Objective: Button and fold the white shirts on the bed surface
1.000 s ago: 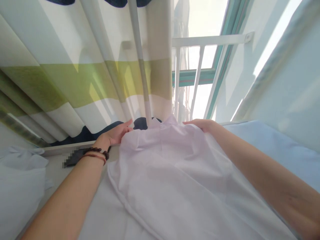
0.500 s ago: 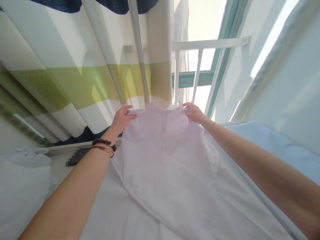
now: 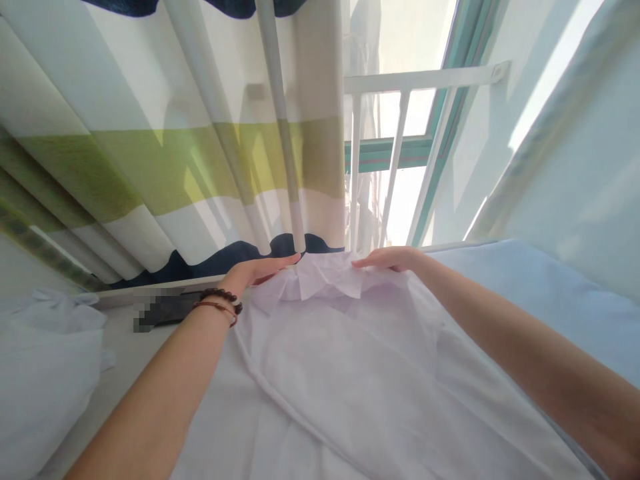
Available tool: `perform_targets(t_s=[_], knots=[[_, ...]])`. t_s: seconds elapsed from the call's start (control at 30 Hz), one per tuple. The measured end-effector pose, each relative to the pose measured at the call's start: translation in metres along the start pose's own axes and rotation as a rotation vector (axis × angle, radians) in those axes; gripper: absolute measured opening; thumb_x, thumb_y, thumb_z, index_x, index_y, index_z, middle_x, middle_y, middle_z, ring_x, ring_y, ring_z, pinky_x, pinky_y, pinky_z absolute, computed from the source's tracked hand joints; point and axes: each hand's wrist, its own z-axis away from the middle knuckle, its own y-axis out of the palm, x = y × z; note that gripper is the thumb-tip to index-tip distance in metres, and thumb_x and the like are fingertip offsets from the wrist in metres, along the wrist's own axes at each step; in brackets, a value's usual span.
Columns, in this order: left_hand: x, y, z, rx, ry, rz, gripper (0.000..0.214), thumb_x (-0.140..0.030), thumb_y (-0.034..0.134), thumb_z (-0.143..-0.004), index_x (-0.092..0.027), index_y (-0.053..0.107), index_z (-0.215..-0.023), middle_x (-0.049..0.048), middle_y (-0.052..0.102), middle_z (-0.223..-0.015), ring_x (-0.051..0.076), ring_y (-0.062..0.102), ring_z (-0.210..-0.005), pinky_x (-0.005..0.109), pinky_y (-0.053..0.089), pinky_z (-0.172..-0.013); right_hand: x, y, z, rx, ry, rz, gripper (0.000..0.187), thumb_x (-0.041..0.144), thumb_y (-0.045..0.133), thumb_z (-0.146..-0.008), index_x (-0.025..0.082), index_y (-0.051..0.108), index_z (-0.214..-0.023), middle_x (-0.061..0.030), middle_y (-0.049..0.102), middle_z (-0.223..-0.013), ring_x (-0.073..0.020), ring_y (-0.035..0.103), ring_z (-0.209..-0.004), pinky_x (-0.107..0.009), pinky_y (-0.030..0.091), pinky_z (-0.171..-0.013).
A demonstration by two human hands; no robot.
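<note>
A thin white shirt [image 3: 350,360] lies spread in front of me, its collar end bunched at the far side. My left hand [image 3: 260,270], with bead bracelets on the wrist, rests flat on the left of the collar with its fingers stretched out. Over on the collar's right side, my right hand [image 3: 387,258] also lies flat with straight fingers. Neither hand grips the cloth.
A striped curtain [image 3: 190,147] in white, green and navy hangs just behind the shirt. White window bars [image 3: 395,140] and a teal frame stand to its right. A pale blue sheet [image 3: 540,293] lies on the right. White cloth [image 3: 45,360] is heaped at the left, near a dark blurred object [image 3: 160,312].
Half a second ago both hands pinched the shirt's collar end and held it raised. It has come down, and both hands now lie flat on the crumpled collar.
</note>
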Motion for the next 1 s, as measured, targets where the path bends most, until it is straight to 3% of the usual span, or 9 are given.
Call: perform_targets(t_s=[0.17,0.27,0.37,0.47,0.67,0.73,0.87,0.93,1.0], knots=[[-0.006,0.003,-0.017,-0.093,0.101,-0.01,0.041,-0.044,0.084,-0.049,-0.017,0.073,-0.078,0.0043,0.076,-0.084,0.029,0.069,-0.085,0.031,0.052,-0.072,0.019,0.007,-0.009,-0.346,-0.315,0.152,0.019,0.033,0.073,-0.075,0.02,0.073,-0.089,-0.0063,0.073,-0.094,-0.0255,0.068,-0.087,-0.032,0.053,-0.074],[-0.018,-0.018,-0.026,-0.353,0.198,0.027,0.046,-0.048,0.077,-0.057,-0.018,0.07,-0.092,0.0026,0.074,-0.094,0.027,0.066,-0.093,0.03,0.051,-0.077,0.042,-0.01,-0.006,-0.658,-0.453,0.151,0.018,0.032,0.061,-0.085,0.019,0.067,-0.097,-0.008,0.068,-0.109,-0.0273,0.059,-0.106,-0.035,0.047,-0.086],[-0.034,-0.047,-0.023,-0.655,0.382,0.121,0.043,-0.048,0.074,-0.064,-0.017,0.068,-0.094,0.0025,0.072,-0.09,0.02,0.065,-0.082,0.027,0.051,-0.07,0.062,-0.032,0.005,-0.953,-0.704,0.154,0.016,0.033,0.058,-0.087,0.018,0.063,-0.087,-0.0074,0.068,-0.098,-0.0246,0.059,-0.099,-0.037,0.045,-0.087],[-0.046,-0.059,-0.002,-0.786,0.498,0.163,0.037,-0.045,0.075,-0.068,-0.016,0.069,-0.089,0.0004,0.07,-0.081,0.013,0.059,-0.067,0.022,0.046,-0.06,0.065,-0.042,0.024,-1.026,-0.883,0.157,0.018,0.034,0.06,-0.086,0.019,0.06,-0.078,-0.0033,0.066,-0.082,-0.0208,0.061,-0.085,-0.037,0.046,-0.083],[-0.027,-0.011,0.086,-0.923,0.582,-0.034,0.031,-0.047,0.075,-0.071,-0.017,0.066,-0.073,-0.0038,0.063,-0.062,0.008,0.045,-0.056,0.021,0.038,-0.055,0.017,-0.005,0.096,-0.758,-0.925,0.26,0.025,0.045,0.061,-0.086,0.021,0.066,-0.083,-0.0008,0.065,-0.078,-0.0171,0.059,-0.075,-0.029,0.046,-0.068],[-0.011,0.011,0.117,-0.749,0.611,-0.089,0.037,-0.052,0.076,-0.068,-0.018,0.062,-0.061,-0.0033,0.059,-0.057,0.009,0.046,-0.054,0.022,0.038,-0.054,-0.005,0.016,0.125,-0.557,-0.872,0.327,0.029,0.048,0.06,-0.086,0.021,0.068,-0.082,-0.0003,0.065,-0.074,-0.0162,0.059,-0.071,-0.027,0.044,-0.061],[0.015,0.042,0.15,-0.044,0.521,0.037,0.058,-0.072,0.05,-0.08,-0.018,0.062,-0.063,-0.0008,0.059,-0.05,0.012,0.052,-0.047,0.024,0.042,-0.05,-0.035,0.054,0.164,0.047,-0.644,0.5,0.031,0.05,0.066,-0.082,0.02,0.072,-0.084,-0.0014,0.069,-0.08,-0.0167,0.062,-0.074,-0.025,0.045,-0.062],[0.021,0.052,0.146,0.048,0.472,0.037,0.064,-0.072,0.034,-0.088,-0.018,0.065,-0.071,0.0025,0.066,-0.06,0.016,0.06,-0.057,0.026,0.049,-0.061,-0.042,0.066,0.17,0.274,-0.502,0.528,0.036,0.054,0.073,-0.074,0.021,0.074,-0.089,-0.002,0.071,-0.085,-0.0185,0.064,-0.078,-0.025,0.047,-0.064],[0.025,0.062,0.132,-0.07,0.44,-0.088,0.057,-0.065,0.035,-0.091,-0.019,0.068,-0.086,0.006,0.073,-0.087,0.02,0.066,-0.083,0.032,0.051,-0.081,-0.043,0.07,0.167,0.342,-0.46,0.489,0.042,0.057,0.071,-0.074,0.022,0.074,-0.096,-0.0033,0.073,-0.091,-0.0206,0.066,-0.084,-0.026,0.049,-0.068]])
